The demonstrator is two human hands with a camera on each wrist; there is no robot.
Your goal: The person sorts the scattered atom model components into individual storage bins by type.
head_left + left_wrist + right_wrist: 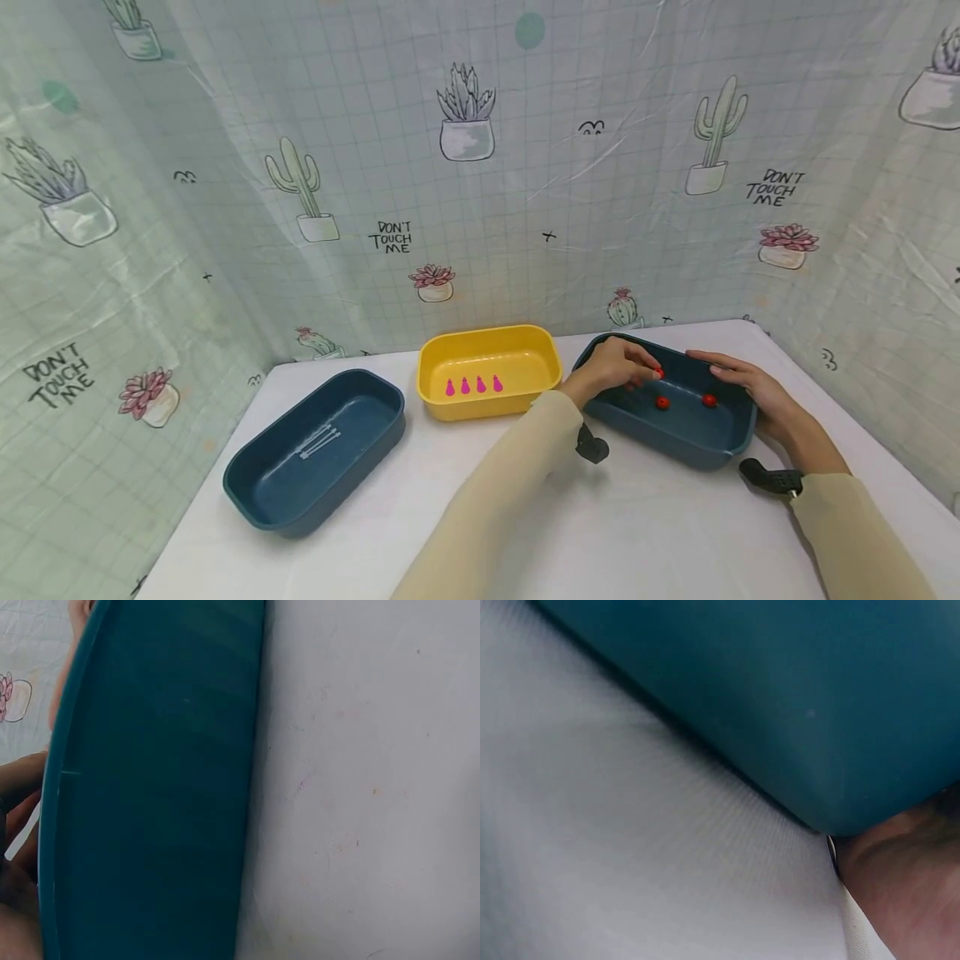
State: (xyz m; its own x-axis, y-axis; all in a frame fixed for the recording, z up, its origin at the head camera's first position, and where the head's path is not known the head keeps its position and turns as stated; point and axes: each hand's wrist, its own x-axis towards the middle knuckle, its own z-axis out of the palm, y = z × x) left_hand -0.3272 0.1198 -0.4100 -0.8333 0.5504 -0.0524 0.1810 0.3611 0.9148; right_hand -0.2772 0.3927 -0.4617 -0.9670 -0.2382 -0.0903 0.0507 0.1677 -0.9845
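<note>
Over the right-hand dark blue bin point(697, 437), my left hand point(611, 367) reaches across the rim and pinches a small red bead-like piece point(658, 374) at the fingertips. Two more red pieces, one nearer point(662, 402) and one to the right point(709, 401), lie on the bin's floor. My right hand point(753, 390) holds the same bin by its far right rim, fingers stretched along it. In the left wrist view the bin's outer wall point(157, 780) hides most of the hand's work. The right wrist view shows a bin corner point(810, 735) beside part of the hand.
A yellow bin point(487, 407) stands at the back middle with several pink pieces point(481, 384) in a row. To the left is another dark blue bin point(300, 521) holding a few thin pale sticks point(318, 442). A printed curtain point(480, 200) rises behind the white table point(465, 467).
</note>
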